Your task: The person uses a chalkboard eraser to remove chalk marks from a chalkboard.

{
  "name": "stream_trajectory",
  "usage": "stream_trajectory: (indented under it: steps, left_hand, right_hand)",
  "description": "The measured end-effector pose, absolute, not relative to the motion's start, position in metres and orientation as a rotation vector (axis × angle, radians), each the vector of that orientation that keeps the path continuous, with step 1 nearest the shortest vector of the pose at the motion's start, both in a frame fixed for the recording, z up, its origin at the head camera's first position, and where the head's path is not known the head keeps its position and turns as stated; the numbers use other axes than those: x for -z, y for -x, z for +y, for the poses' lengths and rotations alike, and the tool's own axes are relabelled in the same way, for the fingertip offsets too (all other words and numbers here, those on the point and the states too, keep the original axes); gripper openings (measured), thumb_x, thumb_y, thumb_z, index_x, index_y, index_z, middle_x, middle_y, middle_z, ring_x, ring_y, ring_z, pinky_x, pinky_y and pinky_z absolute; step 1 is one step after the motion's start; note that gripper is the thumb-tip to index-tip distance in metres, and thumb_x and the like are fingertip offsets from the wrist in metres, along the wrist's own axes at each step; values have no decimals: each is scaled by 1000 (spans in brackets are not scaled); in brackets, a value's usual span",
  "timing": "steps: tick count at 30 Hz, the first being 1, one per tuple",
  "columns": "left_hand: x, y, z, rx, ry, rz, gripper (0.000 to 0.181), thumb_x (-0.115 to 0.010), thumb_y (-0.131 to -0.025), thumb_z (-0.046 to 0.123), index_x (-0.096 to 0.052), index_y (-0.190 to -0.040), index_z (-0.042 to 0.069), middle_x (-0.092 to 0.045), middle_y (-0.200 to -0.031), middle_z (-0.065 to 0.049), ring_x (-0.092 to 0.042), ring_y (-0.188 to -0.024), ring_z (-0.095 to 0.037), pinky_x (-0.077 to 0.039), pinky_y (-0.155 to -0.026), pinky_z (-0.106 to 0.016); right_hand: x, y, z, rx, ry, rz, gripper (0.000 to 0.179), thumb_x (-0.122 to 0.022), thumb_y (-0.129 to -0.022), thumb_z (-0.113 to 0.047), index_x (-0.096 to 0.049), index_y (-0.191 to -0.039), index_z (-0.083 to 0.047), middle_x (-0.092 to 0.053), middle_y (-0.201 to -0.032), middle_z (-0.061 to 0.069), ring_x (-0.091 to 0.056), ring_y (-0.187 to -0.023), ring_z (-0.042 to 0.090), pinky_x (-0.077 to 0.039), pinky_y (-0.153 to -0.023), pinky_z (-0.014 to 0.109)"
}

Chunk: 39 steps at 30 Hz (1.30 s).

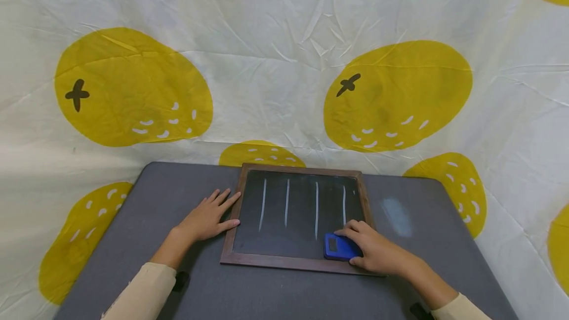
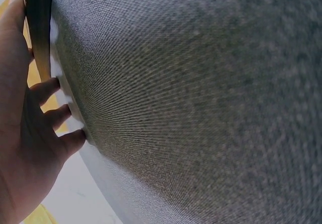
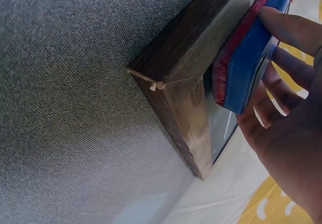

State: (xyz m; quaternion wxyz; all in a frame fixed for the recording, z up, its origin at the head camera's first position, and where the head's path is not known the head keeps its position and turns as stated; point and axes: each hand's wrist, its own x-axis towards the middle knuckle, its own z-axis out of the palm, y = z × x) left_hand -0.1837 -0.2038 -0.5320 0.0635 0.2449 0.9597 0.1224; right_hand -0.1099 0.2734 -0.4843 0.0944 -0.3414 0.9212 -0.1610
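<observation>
One eraser [image 1: 338, 247], lower right of the board [image 1: 302, 211], pinched in my right grip [image 1: 373, 247]; left grip [image 1: 206, 217], fingers spread, touches the board's left edge. I judge: brace firmly, keep strokes flat.

Head view: from above, forward and down; widest and farthest; covers left hand [image 1: 206, 219], right hand [image 1: 373, 248], board [image 1: 275, 238], table [image 1: 200, 288] and curtain [image 1: 266, 98].
Left wrist view: close over the table, turned sideways, facing past the left hand toward the curtain; board's edge at upper left.
Right wrist view: close and low, turned sideways, facing the board's near right corner and eraser [image 3: 249, 53].
Eraser overlap: head and right wrist.
Board overlap: all three.
</observation>
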Motion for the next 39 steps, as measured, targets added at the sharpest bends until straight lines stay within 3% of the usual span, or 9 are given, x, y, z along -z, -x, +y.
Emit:
stream_trajectory:
  steps: [18,39]
  left_hand:
    - [530,182,-203,-389,-736,2897,82,-55,-100,64,-29,-166,23,-31,-167,-20,-26,-153,-51,-29,-115,-73]
    - [535,184,-206,-368,-740,2905,82,-51,-100,68,-27,-166,26,-29,-168,-18,-25,-154,-50,-29,-116,-72]
  right_hand:
    - [483,114,277,426,1067,2748,61,-84,-87,-17,-61,-143,-7,-57,-128,7,-54,-111,21,-53,-88,43]
    - [483,163,281,349,1027,2819,61,-82,-89,-14,-60,-144,0,-59,-126,15,-57,-108,28,-53,-89,48]
